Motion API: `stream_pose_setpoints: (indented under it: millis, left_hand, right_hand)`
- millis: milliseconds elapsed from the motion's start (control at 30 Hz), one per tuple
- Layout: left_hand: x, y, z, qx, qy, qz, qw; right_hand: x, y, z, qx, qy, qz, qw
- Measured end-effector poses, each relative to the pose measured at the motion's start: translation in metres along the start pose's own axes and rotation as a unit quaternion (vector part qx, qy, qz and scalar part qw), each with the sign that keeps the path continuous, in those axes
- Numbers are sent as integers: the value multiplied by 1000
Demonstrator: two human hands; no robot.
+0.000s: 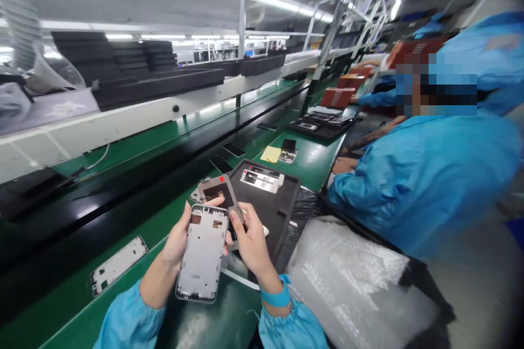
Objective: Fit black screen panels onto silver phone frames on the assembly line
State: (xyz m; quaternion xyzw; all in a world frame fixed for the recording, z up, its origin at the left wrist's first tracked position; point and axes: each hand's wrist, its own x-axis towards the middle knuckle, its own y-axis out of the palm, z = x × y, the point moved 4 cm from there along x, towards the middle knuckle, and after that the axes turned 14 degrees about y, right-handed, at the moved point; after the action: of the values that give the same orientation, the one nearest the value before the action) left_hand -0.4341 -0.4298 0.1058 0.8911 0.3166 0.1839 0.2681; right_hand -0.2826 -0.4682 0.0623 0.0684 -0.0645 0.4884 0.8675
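A silver phone mid-frame (200, 253) is gripped in the left hand (180, 237), and a bronze-toned frame (219, 194) with a small red tag is pinched by the right hand (250, 240) just above it. Both hands are closed on these parts and are held close together over the green conveyor worktop (305, 159). Two frames are thus in hand, and neither is seen fitted to the other. Just beyond them, a black foam tray (270, 212) holds a silver-and-black piece (260, 181), while a further loaded tray (321, 130) is seen farther along the belt. A loose white frame (118, 265) is lying on the near left of the belt, and dark phone panels (234, 150) are laid out farther on. A clear plastic bag (347, 278) is heaped to the near right. Stacks of black foam trays (88, 57) are kept on the shelf at far left, and a co-worker in a blue gown (417, 185) is seated to the right.
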Motion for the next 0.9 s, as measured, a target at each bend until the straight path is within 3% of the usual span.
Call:
stream_pose_setpoints:
  millis: [100, 167, 300, 367, 533, 600, 667, 733, 767, 833, 900]
  left_hand:
    - [-21, -12, -2, 89, 44, -13, 995]
    - [-32, -21, -5, 198, 88, -26, 976]
    - [-54, -31, -11, 436, 214, -1, 874]
    - [-63, -33, -11, 500, 242, 28, 831]
    - [-72, -43, -25, 538, 277, 66, 793]
    - [-72, -57, -41, 513, 303, 37, 802]
    - [-73, -80, -62, 442, 326, -65, 833]
    - [-79, -104, -80, 319, 326, -180, 871]
    - [-82, -111, -86, 246, 315, -211, 892]
    - [-86, -110, -92, 111, 275, -200, 934]
    - [-89, -96, -93, 10, 231, -149, 961]
  right_hand:
    - [-12, 22, 17, -2, -41, 4, 999]
    - [-18, 37, 29, -12, -70, 22, 997]
    - [-24, 69, 45, 23, -89, 1, 996]
    - [-25, 83, 49, 58, -80, -14, 995]
    - [-17, 98, 55, 95, -89, 5, 991]
    - [-10, 100, 43, 98, -76, 43, 991]
    - [-8, 105, 19, 77, -45, 73, 993]
    - [-16, 121, -17, -44, -5, 131, 990]
    - [-24, 132, -37, -128, 11, 171, 977]
    - [-45, 154, -72, -271, 23, 251, 929]
    - [-63, 168, -91, -334, 8, 279, 900]
